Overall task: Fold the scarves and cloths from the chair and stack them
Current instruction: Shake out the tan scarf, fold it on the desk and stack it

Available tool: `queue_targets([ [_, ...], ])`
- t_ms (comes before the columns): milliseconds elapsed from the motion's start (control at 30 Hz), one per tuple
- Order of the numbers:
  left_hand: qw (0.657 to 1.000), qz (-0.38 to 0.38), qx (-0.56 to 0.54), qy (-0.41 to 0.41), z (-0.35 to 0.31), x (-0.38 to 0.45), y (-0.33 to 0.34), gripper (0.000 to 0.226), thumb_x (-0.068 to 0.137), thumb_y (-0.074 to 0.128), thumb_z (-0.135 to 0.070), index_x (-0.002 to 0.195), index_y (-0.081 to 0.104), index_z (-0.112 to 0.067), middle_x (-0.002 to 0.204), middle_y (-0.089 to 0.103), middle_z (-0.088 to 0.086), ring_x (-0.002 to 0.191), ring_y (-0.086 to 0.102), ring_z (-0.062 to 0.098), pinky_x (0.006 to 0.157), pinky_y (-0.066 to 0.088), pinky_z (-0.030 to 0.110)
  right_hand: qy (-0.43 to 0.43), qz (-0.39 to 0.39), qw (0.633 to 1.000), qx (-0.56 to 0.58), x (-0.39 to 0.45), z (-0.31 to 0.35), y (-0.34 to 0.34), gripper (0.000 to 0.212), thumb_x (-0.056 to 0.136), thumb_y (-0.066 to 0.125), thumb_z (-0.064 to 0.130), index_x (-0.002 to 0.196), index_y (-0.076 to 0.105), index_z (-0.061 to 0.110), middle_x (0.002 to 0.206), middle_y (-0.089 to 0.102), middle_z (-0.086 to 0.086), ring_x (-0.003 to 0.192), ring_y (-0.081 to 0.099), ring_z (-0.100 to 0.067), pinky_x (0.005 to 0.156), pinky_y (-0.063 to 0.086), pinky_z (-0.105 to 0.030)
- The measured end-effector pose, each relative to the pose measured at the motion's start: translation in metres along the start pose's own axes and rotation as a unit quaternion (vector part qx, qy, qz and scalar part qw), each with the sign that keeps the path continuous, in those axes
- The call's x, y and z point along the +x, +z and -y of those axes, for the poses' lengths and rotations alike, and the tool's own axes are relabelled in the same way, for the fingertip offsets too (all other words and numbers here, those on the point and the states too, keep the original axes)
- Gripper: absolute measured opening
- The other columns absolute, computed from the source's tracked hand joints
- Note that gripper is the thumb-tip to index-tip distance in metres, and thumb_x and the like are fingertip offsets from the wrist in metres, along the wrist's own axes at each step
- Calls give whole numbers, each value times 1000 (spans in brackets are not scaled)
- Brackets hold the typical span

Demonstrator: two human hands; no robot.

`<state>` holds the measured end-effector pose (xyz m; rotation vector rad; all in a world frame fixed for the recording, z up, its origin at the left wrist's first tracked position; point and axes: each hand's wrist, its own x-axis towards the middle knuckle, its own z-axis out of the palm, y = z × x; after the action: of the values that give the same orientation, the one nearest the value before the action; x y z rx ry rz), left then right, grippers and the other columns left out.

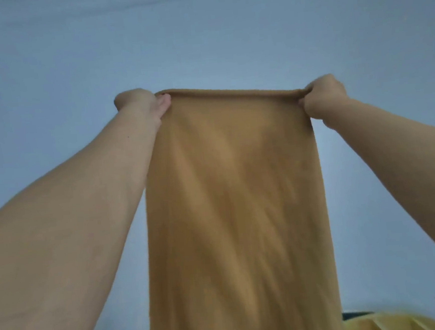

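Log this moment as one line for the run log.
step: spreading scarf | left hand: grips top corner | right hand: grips other top corner | mustard scarf: held up, hanging flat

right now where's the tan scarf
In the head view the tan scarf hangs down the middle of the frame before the pale wall, its top edge stretched between the left hand and the right hand, both raised high.
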<state>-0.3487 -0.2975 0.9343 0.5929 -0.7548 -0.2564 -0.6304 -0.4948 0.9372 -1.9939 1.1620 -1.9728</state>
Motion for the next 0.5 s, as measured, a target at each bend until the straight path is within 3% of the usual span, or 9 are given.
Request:
queue_targets([
  [67, 999, 5, 35, -4, -10, -15, 7, 47, 110, 14, -6, 152, 34, 2, 149, 51, 16, 130, 59, 27, 102, 52, 33, 9, 20, 999, -33, -1, 6, -9, 28, 88, 50, -1, 112, 65, -3, 98, 58, -16, 80, 54, -29, 63, 44, -30],
  [167, 998, 3, 64, 9, -14, -35, 15, 45, 108, 17, -3, 145, 42, -1, 139, 59, 15, 125, 64, 22, 108, 48, 37, -19, -48, 996, -69, -9, 9, -19, 23, 90, 46, 0, 109, 58, -1, 114, 55, -22, 97, 59, -40, 74, 44, -36],
  [267, 998, 8, 57, 18, -21, -36, 24, 40, 108, 23, -7, 136, 51, -7, 126, 65, 15, 115, 68, 23, 109, 46, 42, 14, -29, 997, -76, -13, 11, -24, 30, 93, 46, 7, 120, 59, 3, 134, 48, -24, 112, 57, -43, 86, 45, -37],
  [400, 998, -5, 22, 61, -31, -36, 44, 34, 104, 25, -7, 103, 59, -11, 99, 70, 15, 89, 71, 21, 99, 54, 42, 55, -151, 978, 131, -12, 32, -42, 38, 90, 36, 6, 112, 65, 15, 114, 65, -12, 105, 63, -37, 83, 49, -34],
  [433, 997, -13, 5, 73, -36, -36, 50, 33, 103, 26, -7, 103, 60, -9, 99, 70, 18, 85, 71, 22, 93, 57, 39, 75, -162, 959, 222, -11, 41, -48, 40, 88, 33, 7, 109, 64, 20, 107, 65, -9, 96, 67, -36, 79, 55, -37],
  [500, 995, -32, -31, 91, -49, -35, 62, 30, 102, 31, -7, 103, 61, -7, 101, 70, 22, 77, 71, 22, 76, 62, 33, 122, -143, 894, 406, -11, 59, -56, 35, 87, 26, 13, 98, 58, 22, 91, 66, -9, 69, 72, -33, 59, 59, -39],
])
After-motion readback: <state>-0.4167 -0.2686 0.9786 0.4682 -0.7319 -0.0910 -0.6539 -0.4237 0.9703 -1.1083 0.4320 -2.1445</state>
